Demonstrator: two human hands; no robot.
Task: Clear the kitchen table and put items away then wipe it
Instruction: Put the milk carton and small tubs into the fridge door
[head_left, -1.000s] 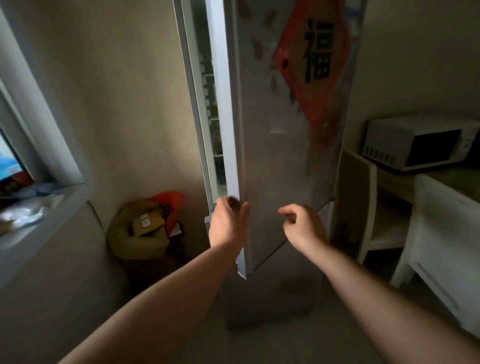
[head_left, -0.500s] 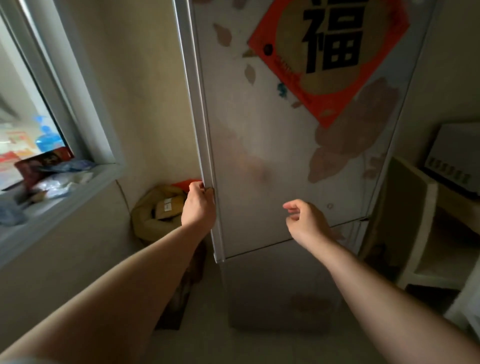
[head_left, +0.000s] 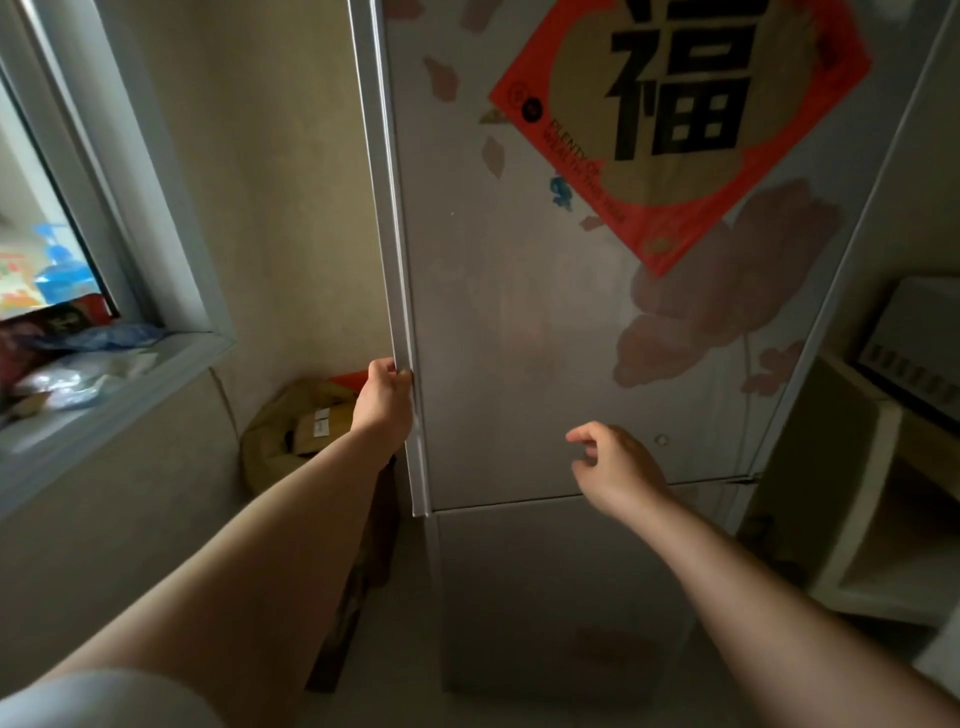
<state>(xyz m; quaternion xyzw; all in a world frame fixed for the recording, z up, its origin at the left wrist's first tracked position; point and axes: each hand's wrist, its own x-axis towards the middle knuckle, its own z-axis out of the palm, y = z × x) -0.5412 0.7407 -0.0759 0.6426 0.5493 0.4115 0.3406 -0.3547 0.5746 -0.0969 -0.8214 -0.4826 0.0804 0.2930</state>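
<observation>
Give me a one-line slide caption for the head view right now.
Left hand grips the edge of the upper fridge door while the right hand hovers empty in front of it.

On floor (head_left: 400, 691): fridge (head_left: 571, 338), tan bag (head_left: 291, 441)

The pale grey refrigerator door with faded pink flower print (head_left: 519, 312) is smooth and satin, with a dim sheen. Its silvery edge strip (head_left: 387, 208) looks like smooth metal or metallised plastic. The red-and-gold square paper poster (head_left: 810, 104) is a flat, slightly glossy print. The beige wall (head_left: 285, 182) is matt paint. The crumpled clear plastic bags (head_left: 78, 374) are shiny, wrinkled film. The tan floor bag (head_left: 270, 436) is dull and creased; cloth or paper, unclear. The cream shelf unit (head_left: 857, 493) has a matt painted face.
</observation>
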